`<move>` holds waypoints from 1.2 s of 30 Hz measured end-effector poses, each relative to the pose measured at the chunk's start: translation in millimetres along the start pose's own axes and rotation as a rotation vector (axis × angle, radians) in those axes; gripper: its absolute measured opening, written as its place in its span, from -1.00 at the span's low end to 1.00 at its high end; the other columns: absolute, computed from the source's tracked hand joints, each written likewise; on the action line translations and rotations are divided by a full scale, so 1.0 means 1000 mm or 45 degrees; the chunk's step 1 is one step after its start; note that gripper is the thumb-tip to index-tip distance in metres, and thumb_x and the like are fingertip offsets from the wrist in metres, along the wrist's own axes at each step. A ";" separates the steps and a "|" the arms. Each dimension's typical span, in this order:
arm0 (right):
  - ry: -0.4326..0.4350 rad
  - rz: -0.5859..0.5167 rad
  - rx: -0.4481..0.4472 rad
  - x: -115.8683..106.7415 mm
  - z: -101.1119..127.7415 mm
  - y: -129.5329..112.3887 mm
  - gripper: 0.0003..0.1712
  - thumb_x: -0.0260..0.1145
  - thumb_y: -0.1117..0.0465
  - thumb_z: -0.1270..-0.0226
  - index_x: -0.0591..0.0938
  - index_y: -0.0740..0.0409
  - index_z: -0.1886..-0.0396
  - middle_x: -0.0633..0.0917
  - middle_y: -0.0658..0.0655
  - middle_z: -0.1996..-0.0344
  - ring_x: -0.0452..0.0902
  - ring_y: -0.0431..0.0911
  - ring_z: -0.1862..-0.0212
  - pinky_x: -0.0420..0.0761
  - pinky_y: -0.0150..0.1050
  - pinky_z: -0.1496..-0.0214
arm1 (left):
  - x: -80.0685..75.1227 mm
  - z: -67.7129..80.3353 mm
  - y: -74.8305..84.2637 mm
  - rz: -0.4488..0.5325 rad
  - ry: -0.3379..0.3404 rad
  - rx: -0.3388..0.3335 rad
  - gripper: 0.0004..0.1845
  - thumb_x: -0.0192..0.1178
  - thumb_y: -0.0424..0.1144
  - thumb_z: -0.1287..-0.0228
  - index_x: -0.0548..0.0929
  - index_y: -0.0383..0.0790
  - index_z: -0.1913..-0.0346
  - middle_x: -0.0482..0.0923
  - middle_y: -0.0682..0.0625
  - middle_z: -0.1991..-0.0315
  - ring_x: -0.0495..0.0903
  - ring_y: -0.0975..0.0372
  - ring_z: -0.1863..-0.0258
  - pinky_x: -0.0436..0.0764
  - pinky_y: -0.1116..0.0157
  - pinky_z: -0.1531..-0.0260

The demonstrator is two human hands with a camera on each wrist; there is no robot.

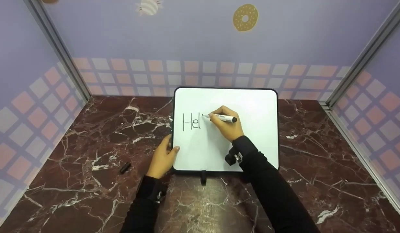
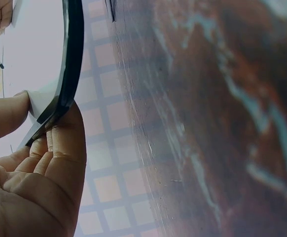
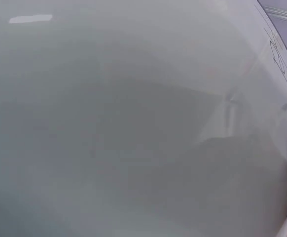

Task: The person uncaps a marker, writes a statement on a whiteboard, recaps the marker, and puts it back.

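A whiteboard (image 1: pixel 258 103) with a black frame is propped up on the marble surface. Handwritten black letters "Hel" (image 1: pixel 191 122) stand on its left half. My right hand (image 1: pixel 229 126) pinches a white marker (image 1: pixel 226 118) with a black end, its tip just right of the "l". At the board's left edge, my left hand (image 1: pixel 162 158) grips the frame, thumb on the front and fingers behind, as the left wrist view shows around the dark rim (image 2: pixel 73 54). The right wrist view is mostly white board surface (image 3: pixel 133 123), with part of a hand at the right edge.
A small black marker cap (image 1: pixel 125 168) lies on the dark red marble tabletop (image 1: pixel 76 168), left of the left hand. A black foot (image 1: pixel 203 177) sticks out below the board's lower edge. Checkered, lilac panels (image 1: pixel 200 38) enclose the back and both sides.
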State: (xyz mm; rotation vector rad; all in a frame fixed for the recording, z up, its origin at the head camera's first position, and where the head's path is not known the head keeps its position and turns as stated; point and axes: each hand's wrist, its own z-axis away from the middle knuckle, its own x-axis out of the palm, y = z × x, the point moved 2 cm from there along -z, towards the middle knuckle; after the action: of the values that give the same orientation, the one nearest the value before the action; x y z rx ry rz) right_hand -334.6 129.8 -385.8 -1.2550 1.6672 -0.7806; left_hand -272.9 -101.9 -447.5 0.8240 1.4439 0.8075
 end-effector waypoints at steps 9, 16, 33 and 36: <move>0.015 0.015 0.006 0.002 -0.003 -0.002 -0.88 0.37 0.25 -0.27 0.67 0.25 0.33 0.77 0.18 0.33 0.67 -0.16 0.29 0.61 -0.40 0.25 | 0.001 -0.001 0.000 0.007 -0.002 0.001 -0.36 0.11 -0.25 -0.42 0.20 -0.31 -0.48 0.53 -0.32 -0.10 0.65 0.02 0.16 0.68 0.14 0.22; 0.009 0.051 0.000 0.000 -0.004 -0.002 -0.87 0.36 0.21 -0.28 0.68 0.21 0.32 0.77 0.15 0.34 0.66 -0.16 0.31 0.59 -0.39 0.27 | 0.001 -0.001 0.001 0.022 0.001 0.031 -0.37 0.12 -0.27 -0.41 0.21 -0.34 -0.47 0.56 -0.31 -0.07 0.66 0.02 0.17 0.69 0.13 0.21; -0.070 0.076 0.035 0.000 0.000 0.000 -0.88 0.36 0.24 -0.28 0.68 0.23 0.36 0.78 0.18 0.35 0.65 -0.16 0.35 0.59 -0.37 0.30 | 0.001 -0.002 -0.001 0.007 0.005 0.006 -0.37 0.13 -0.27 -0.40 0.23 -0.30 -0.46 0.57 -0.28 -0.05 0.66 0.05 0.20 0.69 0.16 0.22; -0.088 0.080 0.040 0.000 0.002 0.001 -0.87 0.36 0.24 -0.27 0.69 0.24 0.37 0.78 0.19 0.33 0.63 -0.16 0.36 0.58 -0.37 0.30 | 0.001 -0.002 -0.001 0.002 0.010 0.001 -0.37 0.13 -0.27 -0.40 0.23 -0.30 -0.46 0.57 -0.30 -0.07 0.67 0.03 0.17 0.69 0.14 0.19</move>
State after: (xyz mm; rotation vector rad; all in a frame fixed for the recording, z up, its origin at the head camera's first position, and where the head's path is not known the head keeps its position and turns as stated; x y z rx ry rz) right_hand -333.2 130.5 -387.3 -1.1896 1.6250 -0.7153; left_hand -274.7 -101.7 -449.0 0.8233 1.4511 0.8123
